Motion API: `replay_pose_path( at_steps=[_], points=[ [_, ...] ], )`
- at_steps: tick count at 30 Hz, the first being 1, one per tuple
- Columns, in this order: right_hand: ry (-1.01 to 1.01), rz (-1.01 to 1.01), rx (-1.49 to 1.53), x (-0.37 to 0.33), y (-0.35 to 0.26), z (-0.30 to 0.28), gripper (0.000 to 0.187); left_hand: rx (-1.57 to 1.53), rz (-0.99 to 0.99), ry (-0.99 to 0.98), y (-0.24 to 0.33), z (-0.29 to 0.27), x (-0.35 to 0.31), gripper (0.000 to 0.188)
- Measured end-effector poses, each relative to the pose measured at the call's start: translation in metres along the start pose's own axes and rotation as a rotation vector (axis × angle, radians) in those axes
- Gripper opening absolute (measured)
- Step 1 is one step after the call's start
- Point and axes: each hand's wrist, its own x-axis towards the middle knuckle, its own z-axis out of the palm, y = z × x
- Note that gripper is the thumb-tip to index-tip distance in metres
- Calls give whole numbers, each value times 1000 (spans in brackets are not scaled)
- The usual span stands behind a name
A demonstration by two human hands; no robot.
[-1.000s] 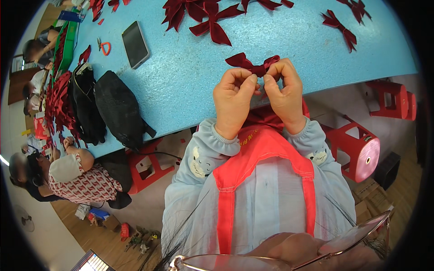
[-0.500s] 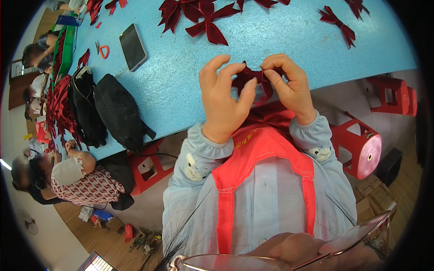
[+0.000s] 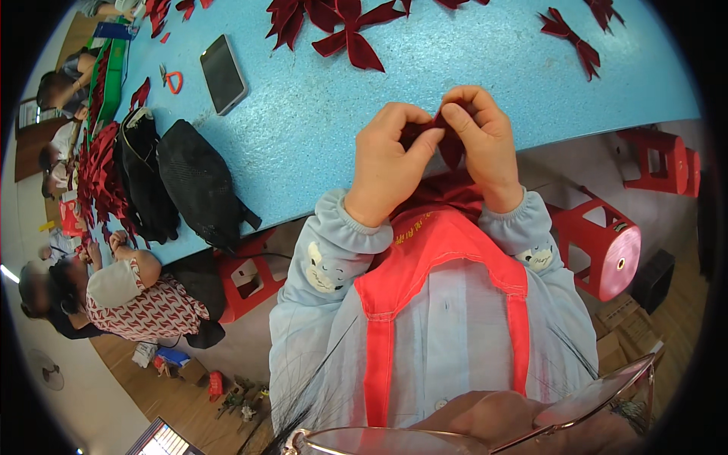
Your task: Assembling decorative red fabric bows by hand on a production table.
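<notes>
Between my hands, above the near edge of the blue table, is a dark red velvet bow, mostly covered by fingers. My left hand is closed, its thumb and forefinger pinching the bow's left part. On the other side my right hand grips the bow with curled fingers and thumb. Further up the table lie finished-looking red bows, and another bow lies at the upper right.
A phone and orange-handled snips lie left of my hands. Two black pouches sit beside a heap of red ribbon pieces. A green tray stands beyond. A co-worker sits at left; red stools stand at right.
My left hand has moved right and closed its spread fingers onto the bow. Both hands are now nearer each other, hiding more of the bow.
</notes>
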Motion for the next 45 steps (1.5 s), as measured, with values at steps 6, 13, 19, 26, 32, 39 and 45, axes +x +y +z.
replay_pose_path(
  at_steps=[6,13,19,26,32,39,45],
  points=[
    [-111,-2,-41,-5,7,-3,10,-285,-98,189,-2,4,1,15],
    [-72,-13,-189,-8,9,-1,10,-362,-132,147,1,7,-4,12],
    [-72,-69,-121,-5,18,-3,11,-714,-345,56,1,0,1,8],
    [-192,195,40,2,5,-12,8,-809,-371,64,-4,0,6,7],
    [-241,247,66,3,9,-19,8,-726,-220,228,-13,11,6,8],
    [-30,-565,-555,1,-3,-5,13,-579,-151,244,-14,12,8,9],
    [-173,-489,-651,0,-9,-6,13,-523,-144,215,-10,14,6,10]
  ],
)
